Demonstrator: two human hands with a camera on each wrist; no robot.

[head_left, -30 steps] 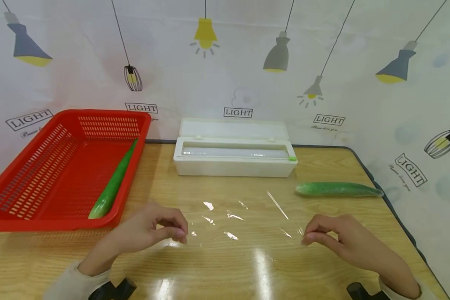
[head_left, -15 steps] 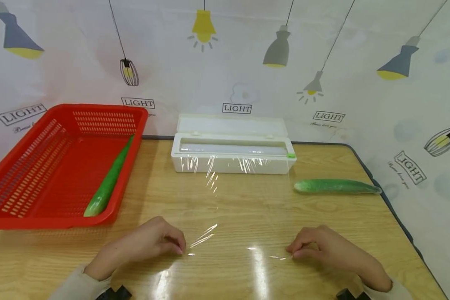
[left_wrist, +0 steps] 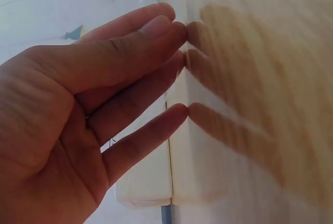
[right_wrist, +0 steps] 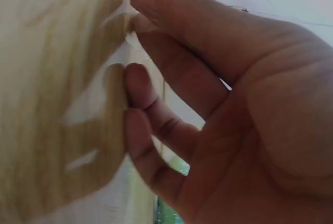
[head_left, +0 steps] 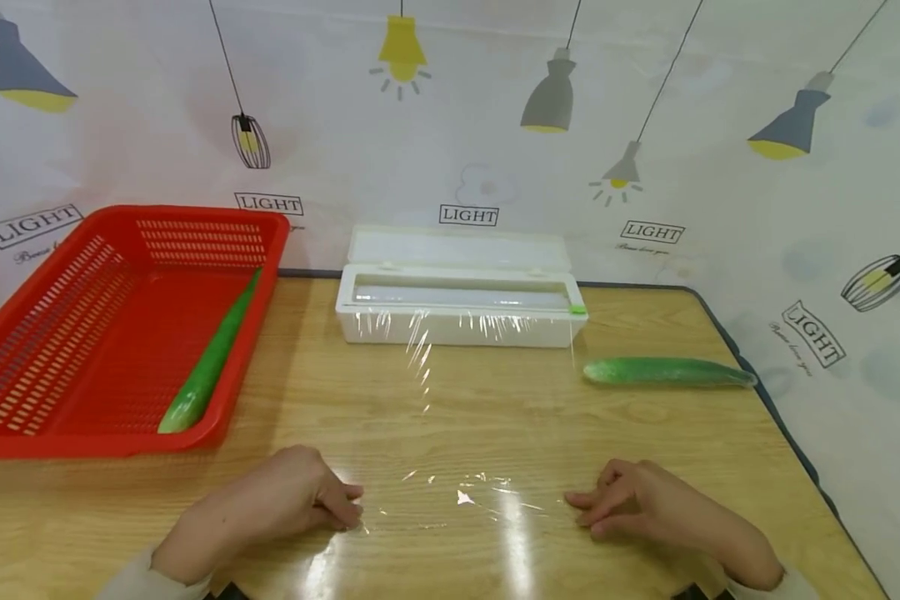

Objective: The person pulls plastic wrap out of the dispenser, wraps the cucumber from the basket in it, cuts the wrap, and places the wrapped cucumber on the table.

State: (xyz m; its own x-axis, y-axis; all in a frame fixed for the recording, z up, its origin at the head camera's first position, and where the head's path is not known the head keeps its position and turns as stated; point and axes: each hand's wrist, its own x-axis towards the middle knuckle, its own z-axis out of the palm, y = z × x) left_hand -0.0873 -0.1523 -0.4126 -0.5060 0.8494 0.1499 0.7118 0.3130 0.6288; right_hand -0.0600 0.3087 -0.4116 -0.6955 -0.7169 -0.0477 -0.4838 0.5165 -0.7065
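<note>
A sheet of clear plastic wrap (head_left: 465, 498) runs from the white wrap dispenser (head_left: 457, 327) toward me, its glints showing low over the wooden table. At its near left corner, my left hand (head_left: 288, 500) rests its fingertips on the tabletop. In the left wrist view the left fingers (left_wrist: 151, 130) reach down to their own reflections, thumb beside the forefinger. My right hand (head_left: 648, 512) touches down at the near right corner, forefinger and thumb spread slightly. Its fingertips (right_wrist: 138, 86) meet the table in the right wrist view.
A red slotted basket (head_left: 217, 417) at the left holds one long cucumber (head_left: 208, 362). Another cucumber (head_left: 667, 372), with a filmy sheen, lies at the right by the table edge. The dispenser's lid (head_left: 461, 247) stands raised against the printed wall covering.
Both hands came down toward me, drawing the wrap out from near the dispenser to the table front. In the last half second, their pinched fingertips have spread at the tabletop.
</note>
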